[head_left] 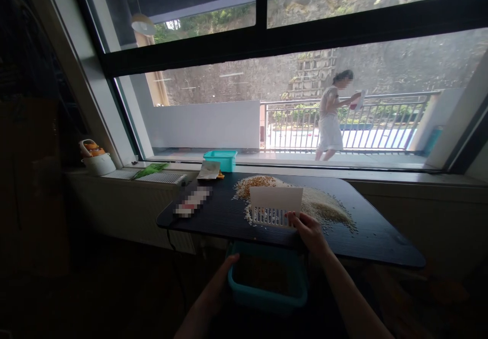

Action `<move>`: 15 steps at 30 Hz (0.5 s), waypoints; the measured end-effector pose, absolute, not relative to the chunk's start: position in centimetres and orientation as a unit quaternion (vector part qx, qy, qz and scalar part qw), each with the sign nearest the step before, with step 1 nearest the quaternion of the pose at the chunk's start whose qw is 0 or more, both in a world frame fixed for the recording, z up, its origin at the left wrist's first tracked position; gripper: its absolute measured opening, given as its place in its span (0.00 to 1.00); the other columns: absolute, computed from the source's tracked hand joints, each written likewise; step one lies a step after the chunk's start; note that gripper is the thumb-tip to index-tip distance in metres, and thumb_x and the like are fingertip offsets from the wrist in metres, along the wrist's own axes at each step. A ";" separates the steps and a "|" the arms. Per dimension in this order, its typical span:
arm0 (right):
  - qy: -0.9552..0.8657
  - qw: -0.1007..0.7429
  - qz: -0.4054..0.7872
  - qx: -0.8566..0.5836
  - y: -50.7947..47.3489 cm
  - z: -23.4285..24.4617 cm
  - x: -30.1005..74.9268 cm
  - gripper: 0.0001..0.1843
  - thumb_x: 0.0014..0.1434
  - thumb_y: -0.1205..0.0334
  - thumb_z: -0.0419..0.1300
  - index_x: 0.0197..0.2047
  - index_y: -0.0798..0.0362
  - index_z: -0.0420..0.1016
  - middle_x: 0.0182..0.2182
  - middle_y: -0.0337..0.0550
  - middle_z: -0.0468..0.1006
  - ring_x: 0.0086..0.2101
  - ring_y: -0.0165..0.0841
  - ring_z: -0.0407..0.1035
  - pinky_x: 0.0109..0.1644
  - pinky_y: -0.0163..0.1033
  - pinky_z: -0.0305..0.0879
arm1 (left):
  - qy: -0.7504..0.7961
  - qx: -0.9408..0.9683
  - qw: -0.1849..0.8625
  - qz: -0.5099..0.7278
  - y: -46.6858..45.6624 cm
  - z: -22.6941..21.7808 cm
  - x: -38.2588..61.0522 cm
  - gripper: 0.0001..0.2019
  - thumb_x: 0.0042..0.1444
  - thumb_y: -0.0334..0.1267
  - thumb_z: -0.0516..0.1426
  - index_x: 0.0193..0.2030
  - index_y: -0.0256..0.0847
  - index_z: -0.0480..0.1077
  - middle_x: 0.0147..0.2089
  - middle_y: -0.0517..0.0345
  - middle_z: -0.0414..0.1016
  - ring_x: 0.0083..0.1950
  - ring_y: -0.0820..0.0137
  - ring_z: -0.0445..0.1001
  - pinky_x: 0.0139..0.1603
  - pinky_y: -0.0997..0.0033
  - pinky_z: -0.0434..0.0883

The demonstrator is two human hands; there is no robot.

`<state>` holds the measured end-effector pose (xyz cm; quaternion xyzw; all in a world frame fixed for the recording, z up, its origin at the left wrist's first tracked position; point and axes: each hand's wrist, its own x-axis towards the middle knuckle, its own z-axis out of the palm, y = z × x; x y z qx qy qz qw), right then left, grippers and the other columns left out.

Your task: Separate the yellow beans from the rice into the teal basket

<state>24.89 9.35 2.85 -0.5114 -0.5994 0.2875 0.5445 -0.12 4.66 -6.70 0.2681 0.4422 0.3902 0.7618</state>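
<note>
My right hand [309,231] pinches the lower right corner of a white slotted card [276,196], a flat piece with rows of slots along its lower half. The card stands tilted up over the table in front of a spread of grain. Orange-yellow kernels [263,181] lie behind its left side, and a pale heap of rice-like grain [324,206] spreads to its right. Below the table's front edge, my left hand [229,269] grips the left rim of a teal plastic tub [267,298]. The tub's inside is dark, and its contents are hard to make out.
The dark table [381,237] stands against a window sill. A second teal tub [224,160], a paper packet [209,170] and a blurred flat item [193,201] sit toward its left. A white basket [99,162] rests beside green leaves [150,170]. Outside, a person [331,115] stands near a railing.
</note>
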 end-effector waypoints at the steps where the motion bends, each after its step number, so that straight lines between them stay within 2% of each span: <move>1: -0.599 0.544 0.289 -0.512 9.4 2.8 24.9 0.22 0.50 0.44 0.55 0.19 0.54 0.70 0.18 0.40 0.68 0.24 0.32 0.62 0.28 0.36 0.59 | 0.442 0.269 0.762 0.390 4.5 -6.5 -0.1 0.29 0.50 0.53 0.55 0.55 0.39 0.64 0.51 0.48 0.72 0.52 0.57 0.70 0.49 0.62 0.67; 6: -0.608 0.537 0.287 -0.510 9.3 2.9 25.0 0.22 0.50 0.44 0.55 0.19 0.54 0.69 0.21 0.42 0.71 0.27 0.34 0.64 0.31 0.37 0.59 | 0.437 0.271 0.763 0.391 3.7 -5.4 -0.1 0.25 0.51 0.53 0.55 0.52 0.42 0.67 0.53 0.50 0.70 0.56 0.56 0.66 0.48 0.64 0.68; 10: -0.610 0.536 0.286 -0.509 9.2 3.1 24.9 0.22 0.50 0.44 0.55 0.18 0.54 0.68 0.20 0.41 0.71 0.26 0.34 0.64 0.30 0.37 0.59 | 0.435 0.272 0.763 0.392 3.5 -5.1 0.0 0.18 0.57 0.46 0.52 0.51 0.40 0.65 0.53 0.50 0.67 0.51 0.63 0.68 0.49 0.59 0.67; 15: -0.598 0.550 0.293 -0.504 9.4 2.8 24.8 0.22 0.49 0.43 0.56 0.19 0.55 0.69 0.20 0.41 0.71 0.25 0.33 0.64 0.29 0.36 0.59 | 0.448 0.271 0.758 0.389 4.3 -5.3 0.4 0.15 0.58 0.42 0.52 0.50 0.40 0.65 0.52 0.52 0.67 0.48 0.66 0.69 0.47 0.61 0.69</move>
